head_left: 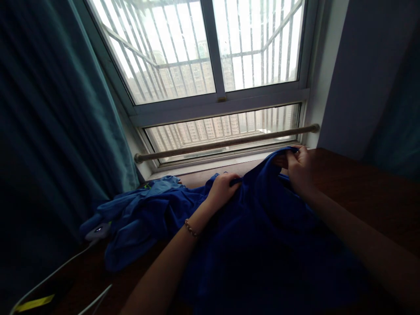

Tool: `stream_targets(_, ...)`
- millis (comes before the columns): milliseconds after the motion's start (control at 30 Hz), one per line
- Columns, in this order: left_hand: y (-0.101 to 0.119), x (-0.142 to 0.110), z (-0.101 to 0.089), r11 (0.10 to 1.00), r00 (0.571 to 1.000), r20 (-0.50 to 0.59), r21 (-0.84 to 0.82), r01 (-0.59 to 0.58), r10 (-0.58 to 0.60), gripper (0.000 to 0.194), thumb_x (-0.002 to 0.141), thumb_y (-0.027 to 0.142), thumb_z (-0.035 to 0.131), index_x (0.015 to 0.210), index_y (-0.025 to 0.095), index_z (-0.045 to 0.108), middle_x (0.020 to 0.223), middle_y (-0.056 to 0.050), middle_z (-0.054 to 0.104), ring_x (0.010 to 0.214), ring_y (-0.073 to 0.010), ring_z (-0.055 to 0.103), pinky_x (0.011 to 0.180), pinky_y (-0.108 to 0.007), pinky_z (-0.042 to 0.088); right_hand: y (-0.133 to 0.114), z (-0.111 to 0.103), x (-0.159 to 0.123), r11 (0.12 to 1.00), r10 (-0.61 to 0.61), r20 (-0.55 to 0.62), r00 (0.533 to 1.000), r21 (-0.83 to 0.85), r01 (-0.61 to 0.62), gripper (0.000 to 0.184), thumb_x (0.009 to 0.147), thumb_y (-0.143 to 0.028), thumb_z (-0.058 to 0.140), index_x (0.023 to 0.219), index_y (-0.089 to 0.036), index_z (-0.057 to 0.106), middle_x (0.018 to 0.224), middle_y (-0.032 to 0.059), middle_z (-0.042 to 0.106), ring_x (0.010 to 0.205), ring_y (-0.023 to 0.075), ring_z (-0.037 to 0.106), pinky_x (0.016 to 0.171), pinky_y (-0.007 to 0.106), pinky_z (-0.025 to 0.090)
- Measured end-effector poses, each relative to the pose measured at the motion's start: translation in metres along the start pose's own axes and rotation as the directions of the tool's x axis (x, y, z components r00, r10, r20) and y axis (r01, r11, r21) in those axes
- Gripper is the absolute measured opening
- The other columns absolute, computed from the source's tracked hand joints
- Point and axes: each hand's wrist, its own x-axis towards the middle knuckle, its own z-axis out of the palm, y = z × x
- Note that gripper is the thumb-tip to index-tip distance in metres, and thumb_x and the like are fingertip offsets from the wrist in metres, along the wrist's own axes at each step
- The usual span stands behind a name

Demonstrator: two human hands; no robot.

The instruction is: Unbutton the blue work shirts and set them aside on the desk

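A large piece of deep blue cloth [262, 218], perhaps a garment, spreads over the dark wooden surface in front of me. My left hand [225, 188], below a beaded bracelet on the wrist, is closed on a fold near the cloth's middle. Farther right, my right hand [298, 168] pinches the cloth's upper edge and holds it raised in an arch. Beneath that edge the cloth falls in dark folds, and its lower part is lost in shadow. Lighter blue cloth [131, 245] lies crumpled to the left, touching the deep blue piece.
A small white device [98, 231] with a lit spot and a white cable sits at the left. A yellow strip [36, 302] lies at the lower left. Beyond are a metal rail [226, 143], a barred window [170, 57] and a teal curtain [82, 109]. Brown wood [354, 183] extends right.
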Motion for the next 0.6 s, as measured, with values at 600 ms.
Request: stream_targets(600,-0.015,0.001,-0.061,0.957,0.879,0.477,-0.243,0.160,-0.026,0.033,0.075,0.041,0.048,0.074,0.012,0.063,0.061,0.001,0.055,0.058,-0.0120,0.048,0.052,-0.020,0.035,0.018,-0.008,0.011,0.981,-0.104,-0.003,0.995,-0.167,0.102,0.021,0.075,-0.035,0.051,0.089,-0.020,0.045,0.068,-0.0006,0.057,0.063,0.0165,0.058,0.059,0.032,0.049)
